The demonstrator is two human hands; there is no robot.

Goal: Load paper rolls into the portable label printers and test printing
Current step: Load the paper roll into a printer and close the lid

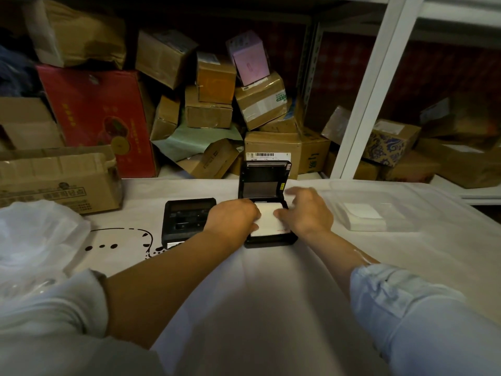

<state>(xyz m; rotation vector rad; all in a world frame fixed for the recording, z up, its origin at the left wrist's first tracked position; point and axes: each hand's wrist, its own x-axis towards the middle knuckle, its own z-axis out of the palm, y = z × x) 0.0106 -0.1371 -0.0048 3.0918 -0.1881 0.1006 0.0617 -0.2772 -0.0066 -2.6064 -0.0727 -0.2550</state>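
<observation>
A black label printer (pixel 267 240) lies on the white table cover with its lid (pixel 264 179) standing open and upright. A white stack of label paper (pixel 268 219) sits in its tray. My left hand (pixel 233 217) rests on the paper's left edge, fingers curled over it. On the paper's right edge lies my right hand (pixel 306 210), fingers spread, some raised toward the lid. A second black printer (pixel 184 219), shut, lies just left of my left hand.
A clear plastic tray (pixel 406 202) at the right holds a white paper stack (pixel 364 219). A crumpled plastic bag (pixel 35 234) and a cardboard box (pixel 57 183) are at the left. Piled cartons and a white shelf post (pixel 371 85) stand behind the table.
</observation>
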